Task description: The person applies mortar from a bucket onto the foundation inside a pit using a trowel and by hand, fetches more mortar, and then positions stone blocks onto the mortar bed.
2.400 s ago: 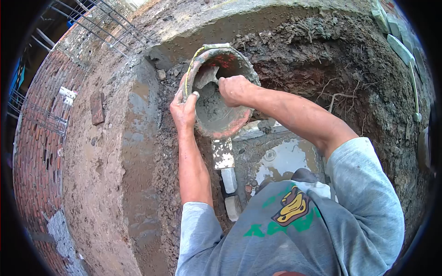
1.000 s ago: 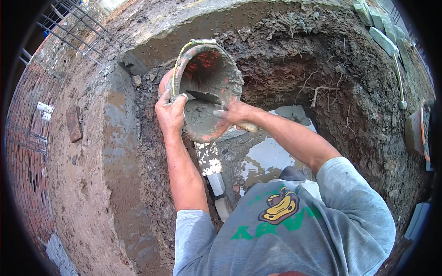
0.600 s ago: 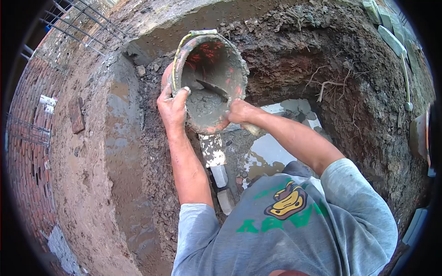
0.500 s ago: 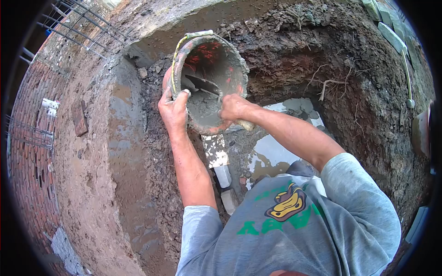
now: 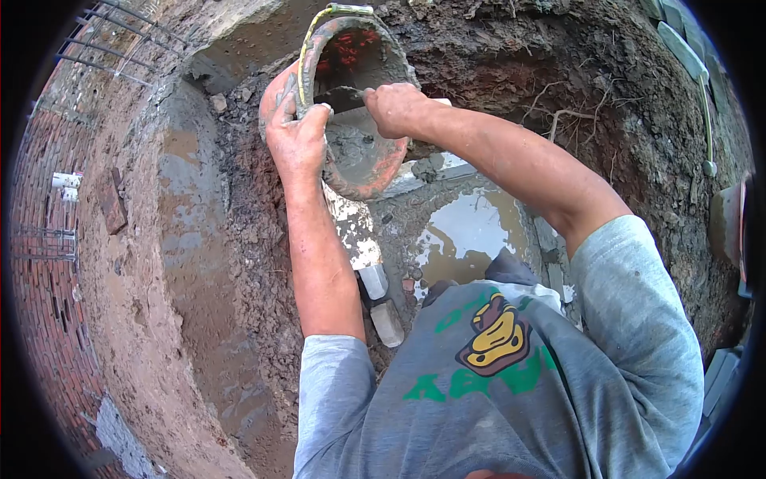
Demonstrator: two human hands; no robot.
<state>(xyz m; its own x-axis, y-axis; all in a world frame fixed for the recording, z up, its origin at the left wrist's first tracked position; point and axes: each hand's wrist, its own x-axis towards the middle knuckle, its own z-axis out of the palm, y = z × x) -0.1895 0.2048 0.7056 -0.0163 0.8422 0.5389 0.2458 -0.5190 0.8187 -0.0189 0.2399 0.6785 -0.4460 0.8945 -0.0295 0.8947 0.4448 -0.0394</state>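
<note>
An orange bucket [image 5: 385, 168], crusted with grey mortar, is tilted with its mouth toward me. My left hand [image 5: 297, 144] grips its left rim, the thumb over the edge near the yellow rope handle [image 5: 308, 49]. Wet mortar [image 5: 351, 152] lies in the lower part of the bucket. My right hand [image 5: 396, 110] is closed around the handle of a trowel [image 5: 339, 97] at the bucket's mouth. The trowel's blade is inside the bucket, partly hidden by shadow and my fingers.
Below the bucket are a paint-spotted block [image 5: 357, 231], pale bricks [image 5: 387, 323] and a puddle [image 5: 471, 226]. Earth walls with roots [image 5: 570, 114] surround the pit. A second bucket [image 5: 726, 223] stands at the right edge. Rebar [image 5: 120, 40] and a brick wall [image 5: 48, 295] are at left.
The bucket and my left hand have shifted up in view. My right hand has risen from the lower right rim to the bucket's upper right side, still holding the trowel.
</note>
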